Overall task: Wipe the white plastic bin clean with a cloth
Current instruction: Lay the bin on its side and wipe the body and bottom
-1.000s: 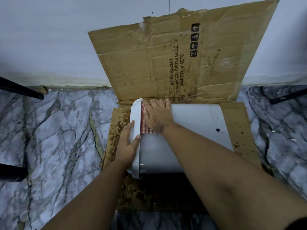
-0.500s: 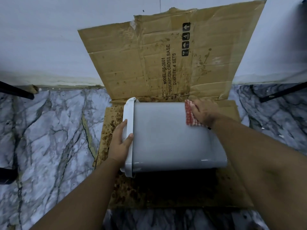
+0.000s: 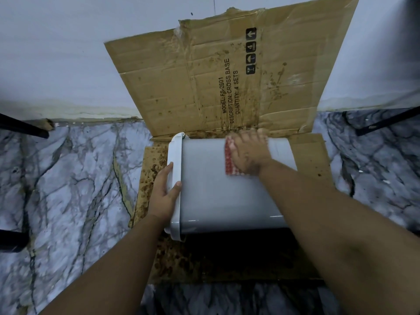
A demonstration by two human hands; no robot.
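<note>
The white plastic bin lies on its side on stained cardboard, its rim toward the left. My left hand grips that rim, thumb on the bin's upper wall. My right hand presses flat on a red-and-white checked cloth against the far part of the bin's upper wall, right of the middle. Most of the cloth is hidden under the hand, and the hand is blurred by motion.
A flattened cardboard box covers the floor under the bin and leans up against the white wall. Its floor part carries brown stains. Marble floor lies on both sides. Dark furniture legs stand at the left and right edges.
My right hand swept the cloth from the rim end to the bin's base end, then came back leftward toward the middle. The left hand stayed on the rim.
</note>
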